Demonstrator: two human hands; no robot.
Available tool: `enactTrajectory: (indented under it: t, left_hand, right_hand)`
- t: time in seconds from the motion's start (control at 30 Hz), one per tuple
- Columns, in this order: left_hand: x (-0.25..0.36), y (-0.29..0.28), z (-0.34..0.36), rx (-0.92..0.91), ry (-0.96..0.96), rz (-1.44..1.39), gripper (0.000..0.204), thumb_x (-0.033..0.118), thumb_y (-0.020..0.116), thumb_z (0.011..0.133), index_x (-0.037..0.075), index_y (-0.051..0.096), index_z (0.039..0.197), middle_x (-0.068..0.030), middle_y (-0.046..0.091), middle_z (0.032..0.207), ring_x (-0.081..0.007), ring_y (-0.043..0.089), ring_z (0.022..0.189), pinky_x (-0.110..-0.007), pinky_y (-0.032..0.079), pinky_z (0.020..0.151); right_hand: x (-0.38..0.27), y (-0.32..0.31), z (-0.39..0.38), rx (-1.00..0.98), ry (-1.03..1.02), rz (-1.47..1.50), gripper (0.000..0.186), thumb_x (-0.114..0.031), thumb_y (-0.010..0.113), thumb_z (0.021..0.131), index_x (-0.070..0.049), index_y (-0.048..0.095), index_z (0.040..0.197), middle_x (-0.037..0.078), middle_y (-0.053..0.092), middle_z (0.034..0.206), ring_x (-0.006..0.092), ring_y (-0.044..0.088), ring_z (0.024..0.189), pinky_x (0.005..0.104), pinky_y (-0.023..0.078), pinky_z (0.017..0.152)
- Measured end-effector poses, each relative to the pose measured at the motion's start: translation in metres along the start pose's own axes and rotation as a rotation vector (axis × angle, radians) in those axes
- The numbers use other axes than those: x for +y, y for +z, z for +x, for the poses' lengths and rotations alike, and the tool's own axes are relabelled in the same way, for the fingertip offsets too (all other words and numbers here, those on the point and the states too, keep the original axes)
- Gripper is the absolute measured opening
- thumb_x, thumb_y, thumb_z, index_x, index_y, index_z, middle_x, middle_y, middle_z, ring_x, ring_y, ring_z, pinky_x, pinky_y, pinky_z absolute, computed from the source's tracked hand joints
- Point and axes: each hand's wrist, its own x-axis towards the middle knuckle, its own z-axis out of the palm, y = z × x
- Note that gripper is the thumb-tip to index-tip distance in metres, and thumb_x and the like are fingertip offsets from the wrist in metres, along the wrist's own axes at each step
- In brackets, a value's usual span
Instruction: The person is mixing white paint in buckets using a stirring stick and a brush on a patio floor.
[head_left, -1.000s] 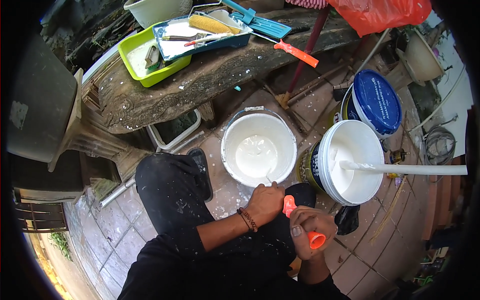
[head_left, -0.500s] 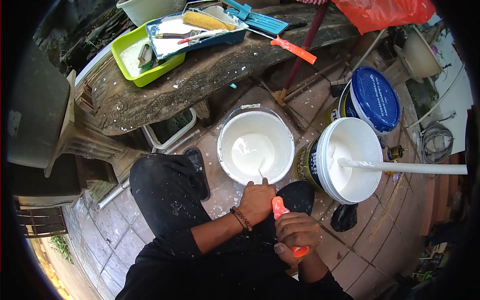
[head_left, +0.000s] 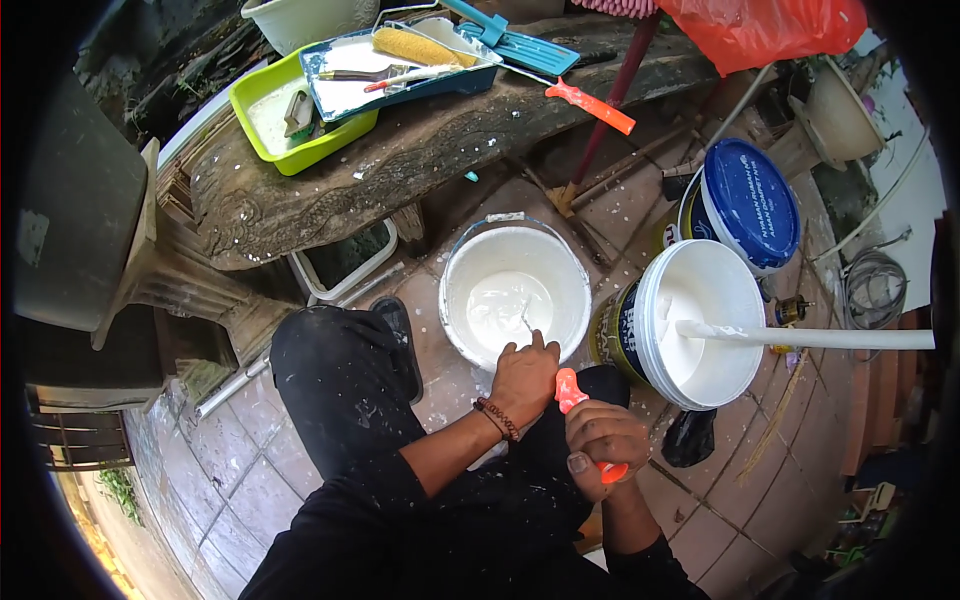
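The right hand (head_left: 608, 440) was clenched around an orange handle (head_left: 571, 388), fingers wrapped right over it and thumb pressed along its side, so that one end of the handle stuck out beyond the knuckles towards the left hand and the other showed below the fist. The left hand (head_left: 525, 388), back upward and a bead bracelet (head_left: 497, 420) at its wrist, lay at the near rim of a white bucket (head_left: 565, 275), its fingers partly bent. A thin rod (head_left: 526, 318) showed just past those fingers, over the white paint (head_left: 492, 297) in the bucket; with the palm hidden, it was impossible to tell whether the left hand gripped it. The bucket stood on the tiled floor in front of the person's knees. Beside it, to the right, was a larger tub (head_left: 725, 290) with a pale pole (head_left: 830, 340) leaning in it, and behind that a pail with a blue lid (head_left: 755, 205). Beyond the bucket, a wooden bench (head_left: 440, 175) carried a green tray (head_left: 330, 145) and a blue tray (head_left: 420, 92).
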Motion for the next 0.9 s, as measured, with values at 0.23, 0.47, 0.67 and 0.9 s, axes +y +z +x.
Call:
enactTrajectory:
  t: [0.23, 0.47, 0.67, 0.9]
  left_hand:
    - [0.01, 0.007, 0.004, -0.008, 0.023, 0.001, 0.02, 0.01, 0.061, 0.088, 0.001, 0.065, 0.105, -0.0237, 0.067, 0.112, -0.0372, 0.072, 0.085, -0.044, 0.051, 0.079]
    - [0.019, 0.006, -0.003, -0.094, 0.136, -0.033, 0.022, 0.008, 0.062, 0.087, -0.005, 0.066, 0.104, -0.0305, 0.069, 0.119, -0.0387, 0.075, 0.085, -0.045, 0.059, 0.078]
    - [0.017, -0.019, -0.02, -0.133, 0.215, -0.023, 0.013, 0.007, 0.062, 0.089, -0.003, 0.07, 0.089, -0.0261, 0.073, 0.082, -0.0366, 0.076, 0.079, -0.045, 0.059, 0.065]
    - [0.01, -0.041, -0.022, -0.095, 0.181, 0.049, 0.013, 0.009, 0.066, 0.082, 0.004, 0.076, 0.076, -0.0188, 0.074, 0.079, -0.0333, 0.075, 0.083, -0.045, 0.058, 0.073]
  right_hand:
    - [-0.005, 0.002, -0.011, 0.134, 0.0, -0.099, 0.021, 0.002, 0.062, 0.087, -0.002, 0.047, 0.073, 0.009, 0.057, 0.063, 0.0237, 0.057, 0.052, 0.039, 0.052, 0.057]
    - [-0.022, 0.024, -0.028, 0.395, 0.088, -0.249, 0.018, -0.001, 0.063, 0.094, -0.001, 0.049, 0.083, 0.013, 0.059, 0.066, 0.0244, 0.059, 0.057, 0.0391, 0.053, 0.059]
    - [-0.042, 0.047, -0.01, 0.518, 0.179, -0.132, 0.041, -0.034, 0.068, 0.105, -0.007, 0.038, 0.095, 0.005, 0.047, 0.063, 0.0162, 0.046, 0.052, 0.0328, 0.043, 0.055]
    - [-0.034, 0.048, 0.008, 0.625, 0.162, 0.0, 0.039, -0.029, 0.07, 0.102, -0.006, 0.04, 0.09, 0.006, 0.053, 0.07, 0.0172, 0.051, 0.057, 0.0356, 0.047, 0.06]
